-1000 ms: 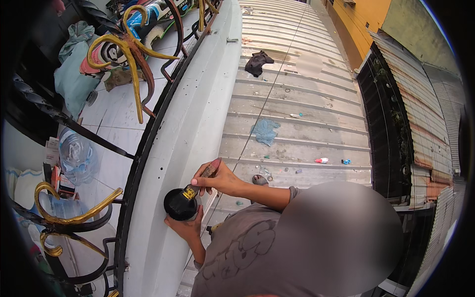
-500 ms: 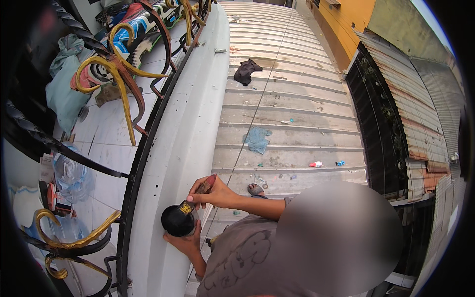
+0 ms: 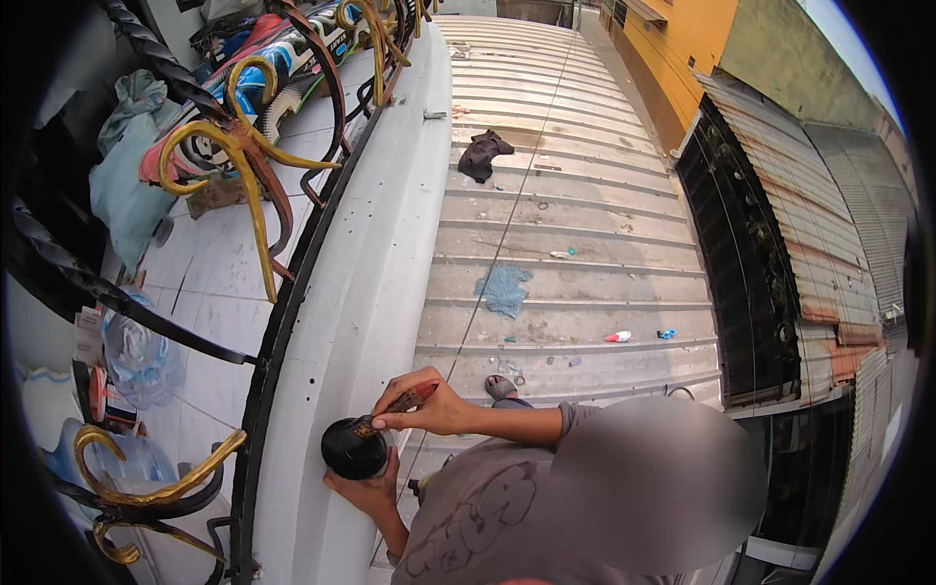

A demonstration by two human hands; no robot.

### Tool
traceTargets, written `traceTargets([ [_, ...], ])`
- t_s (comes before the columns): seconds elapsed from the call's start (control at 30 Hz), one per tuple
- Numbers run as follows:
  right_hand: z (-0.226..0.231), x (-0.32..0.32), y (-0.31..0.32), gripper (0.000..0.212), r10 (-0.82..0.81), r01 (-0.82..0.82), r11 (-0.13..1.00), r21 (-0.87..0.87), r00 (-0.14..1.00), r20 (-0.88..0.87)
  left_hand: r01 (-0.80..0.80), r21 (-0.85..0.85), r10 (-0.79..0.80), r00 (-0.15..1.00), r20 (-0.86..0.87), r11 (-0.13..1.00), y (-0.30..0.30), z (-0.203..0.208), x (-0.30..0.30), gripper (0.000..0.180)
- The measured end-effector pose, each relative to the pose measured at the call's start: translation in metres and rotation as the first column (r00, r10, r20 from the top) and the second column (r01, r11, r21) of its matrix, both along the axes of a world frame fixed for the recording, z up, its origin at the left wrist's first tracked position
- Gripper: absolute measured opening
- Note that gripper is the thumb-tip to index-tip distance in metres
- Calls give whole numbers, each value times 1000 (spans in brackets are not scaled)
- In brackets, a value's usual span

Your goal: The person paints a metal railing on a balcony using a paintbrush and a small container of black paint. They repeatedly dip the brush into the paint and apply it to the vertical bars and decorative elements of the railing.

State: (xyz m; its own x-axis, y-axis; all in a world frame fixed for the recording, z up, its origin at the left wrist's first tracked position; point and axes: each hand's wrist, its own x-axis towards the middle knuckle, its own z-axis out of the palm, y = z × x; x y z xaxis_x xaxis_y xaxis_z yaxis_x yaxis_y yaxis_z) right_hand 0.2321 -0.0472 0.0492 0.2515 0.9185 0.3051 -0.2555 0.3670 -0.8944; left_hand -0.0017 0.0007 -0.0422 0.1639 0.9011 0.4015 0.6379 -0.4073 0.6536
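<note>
Since a second ago the brush tip has dropped onto the pot's rim, and I see a person's hand (image 3: 424, 407) pinching the red-handled paintbrush (image 3: 402, 404) there. Below, at six o'clock, another hand (image 3: 366, 487) cups the small round black paint pot (image 3: 353, 449) against the white concrete ledge (image 3: 366, 292). Farther off at twelve lies a dark rag (image 3: 483, 154) on the corrugated metal roof (image 3: 585, 214).
</note>
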Motion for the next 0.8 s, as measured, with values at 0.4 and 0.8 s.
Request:
traceTargets([
  [0.4,7,22,-2,20,63,-123,968,221,963,261,-8,14,7,997,82,1000,-2,0,3,94],
  [0.8,12,15,-12,21,17,-81,977,197,952,306,-21,1,21,997,68,1000,0,-4,1,94],
])
